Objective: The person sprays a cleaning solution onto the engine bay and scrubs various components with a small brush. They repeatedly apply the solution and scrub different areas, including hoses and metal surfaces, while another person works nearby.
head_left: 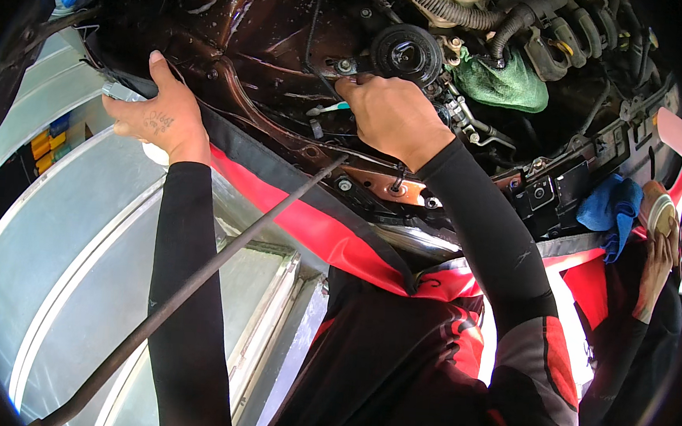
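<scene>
My right hand (397, 119) is closed around a small brush like a toothbrush (333, 108), with a teal and white neck and a greyish head. Its head points left, close over the brown painted metal (272, 119) of a car's engine bay. At the left edge of the bay, my left hand (163, 120) has its fingers curled and its thumb raised. A silver, roughly cylindrical end (122, 92) sticks out by its fingers, and a white rounded part (155, 154) shows below the palm. The rest of that object is hidden, so its kind is unclear.
A prop rod (221, 256) slants up from the lower left. Black and red fender covers (309, 230) line the front edge. A green cloth (505, 81) lies among hoses, right of a round black cap (405, 54). Another person's hand (656, 267) is near a blue cloth (611, 206).
</scene>
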`<state>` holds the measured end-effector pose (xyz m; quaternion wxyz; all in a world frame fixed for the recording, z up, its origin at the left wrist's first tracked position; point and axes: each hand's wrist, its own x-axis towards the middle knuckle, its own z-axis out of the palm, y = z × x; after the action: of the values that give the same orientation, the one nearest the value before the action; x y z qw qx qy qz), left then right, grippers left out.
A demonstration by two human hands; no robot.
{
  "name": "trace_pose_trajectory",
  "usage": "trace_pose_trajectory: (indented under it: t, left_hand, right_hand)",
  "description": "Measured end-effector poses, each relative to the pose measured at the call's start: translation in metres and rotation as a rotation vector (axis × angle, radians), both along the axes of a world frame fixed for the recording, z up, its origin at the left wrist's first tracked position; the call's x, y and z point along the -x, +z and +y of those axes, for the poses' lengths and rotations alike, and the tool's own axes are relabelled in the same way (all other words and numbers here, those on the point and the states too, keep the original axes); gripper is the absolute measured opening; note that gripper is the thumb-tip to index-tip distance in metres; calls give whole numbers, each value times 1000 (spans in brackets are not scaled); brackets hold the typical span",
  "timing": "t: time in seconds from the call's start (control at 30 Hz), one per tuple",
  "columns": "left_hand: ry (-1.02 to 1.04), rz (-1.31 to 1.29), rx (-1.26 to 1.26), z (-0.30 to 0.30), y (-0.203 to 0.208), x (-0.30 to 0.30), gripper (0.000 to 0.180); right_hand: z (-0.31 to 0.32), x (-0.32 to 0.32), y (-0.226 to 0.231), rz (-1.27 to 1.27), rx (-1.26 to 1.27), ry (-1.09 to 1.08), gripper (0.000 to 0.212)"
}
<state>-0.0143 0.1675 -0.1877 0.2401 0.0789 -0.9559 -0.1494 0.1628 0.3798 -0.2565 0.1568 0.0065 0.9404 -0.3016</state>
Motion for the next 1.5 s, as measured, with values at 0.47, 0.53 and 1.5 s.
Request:
trace_pose_trajectory:
  t: [0.47, 0.53, 1.5]
  left_hand:
    - [-1, -11, 21, 4, 5, -3, 111]
    - [-3, -16, 15, 4, 5, -3, 111]
    - [-9, 2, -11, 5, 4, -2, 110]
  right_hand:
    - [-15, 9, -10, 102, 208, -2, 35]
    - [-11, 8, -7, 62, 199, 41, 29]
    - [29, 28, -41, 481, -120, 282, 18]
